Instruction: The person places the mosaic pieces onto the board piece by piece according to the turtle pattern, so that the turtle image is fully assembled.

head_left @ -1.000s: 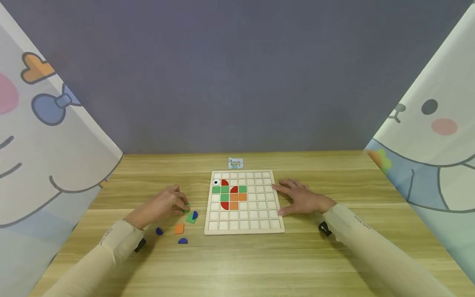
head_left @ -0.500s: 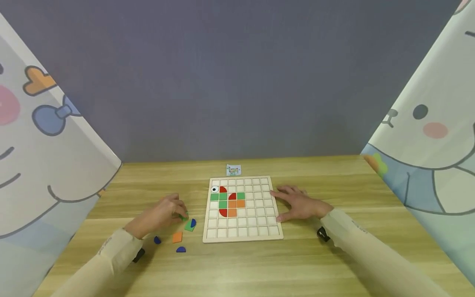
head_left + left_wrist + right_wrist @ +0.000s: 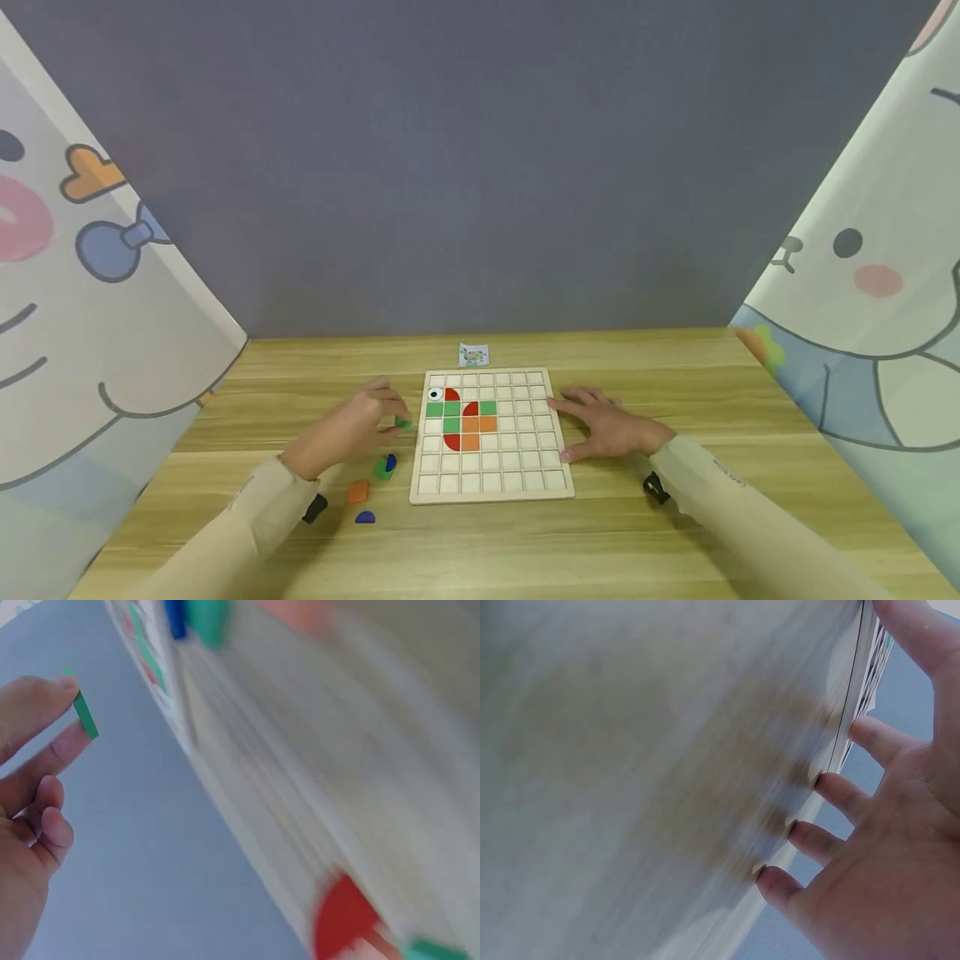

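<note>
My left hand (image 3: 348, 429) pinches a small green tile (image 3: 403, 423) between thumb and finger, a short way left of the board. In the left wrist view the green tile (image 3: 86, 716) stands on edge between the fingertips, off the table. A wooden grid board (image 3: 517, 467) holds an eye tile (image 3: 435, 394), red quarter-circle tiles (image 3: 452, 395), green squares (image 3: 435, 409) and orange squares (image 3: 470, 442) in its upper left part. At the board's right edge, my right hand (image 3: 607, 425) lies with fingers spread, thumb and forefinger touching the rim.
Left of the board lie a green square (image 3: 383, 472) with a blue half-circle (image 3: 392, 462) on it, an orange square (image 3: 358, 492) and another blue half-circle (image 3: 365, 517). A small printed card (image 3: 473, 356) lies behind the board. A grey wall (image 3: 487, 208) backs the table.
My left hand has lifted the green tile off the table and moved right with it, close to the board. A blue half-circle is now hidden by that arm. The right hand stays put.
</note>
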`<move>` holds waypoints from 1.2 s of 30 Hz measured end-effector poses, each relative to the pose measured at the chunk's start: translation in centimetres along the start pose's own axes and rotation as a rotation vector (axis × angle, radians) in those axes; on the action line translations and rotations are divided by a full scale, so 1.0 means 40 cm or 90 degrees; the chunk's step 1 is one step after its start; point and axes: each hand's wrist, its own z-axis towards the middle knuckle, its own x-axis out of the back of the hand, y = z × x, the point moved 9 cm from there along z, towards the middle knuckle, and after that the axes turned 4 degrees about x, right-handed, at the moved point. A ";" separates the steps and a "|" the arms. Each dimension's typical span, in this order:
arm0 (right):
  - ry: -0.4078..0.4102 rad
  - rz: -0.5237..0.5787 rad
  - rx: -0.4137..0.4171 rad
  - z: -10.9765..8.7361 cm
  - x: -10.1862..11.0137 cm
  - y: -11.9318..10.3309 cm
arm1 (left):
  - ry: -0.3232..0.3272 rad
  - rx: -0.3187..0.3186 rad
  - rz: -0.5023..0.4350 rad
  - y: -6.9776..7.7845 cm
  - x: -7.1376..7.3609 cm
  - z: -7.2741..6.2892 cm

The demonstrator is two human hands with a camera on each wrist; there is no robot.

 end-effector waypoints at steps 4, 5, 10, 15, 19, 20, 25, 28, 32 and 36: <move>-0.002 0.000 -0.001 -0.001 -0.001 -0.002 | 0.014 -0.021 -0.010 0.052 -0.008 0.057; -0.001 0.001 0.001 -0.001 -0.001 -0.002 | 0.016 -0.026 -0.013 0.065 -0.013 0.072; 0.000 0.002 0.001 0.000 -0.003 0.002 | 0.007 -0.046 -0.014 0.130 -0.047 0.138; 0.003 0.000 0.007 0.002 -0.005 0.004 | -0.050 -0.029 -0.019 0.167 -0.109 0.178; 0.001 0.002 0.006 0.004 -0.007 0.008 | -0.092 -0.009 -0.025 0.184 -0.150 0.192; 0.000 0.003 0.003 0.004 -0.007 0.009 | -0.098 -0.008 -0.026 0.188 -0.157 0.194; -0.001 0.004 -0.002 0.002 -0.007 0.011 | -0.117 0.005 -0.018 0.194 -0.175 0.201; 0.001 0.000 -0.002 0.002 -0.005 0.012 | -0.126 0.010 -0.007 0.195 -0.179 0.204; -0.001 -0.005 -0.005 0.006 -0.005 0.011 | -0.133 0.007 0.011 0.199 -0.183 0.209; -0.002 -0.001 -0.007 0.006 -0.005 0.010 | -0.139 0.013 0.019 0.197 -0.189 0.213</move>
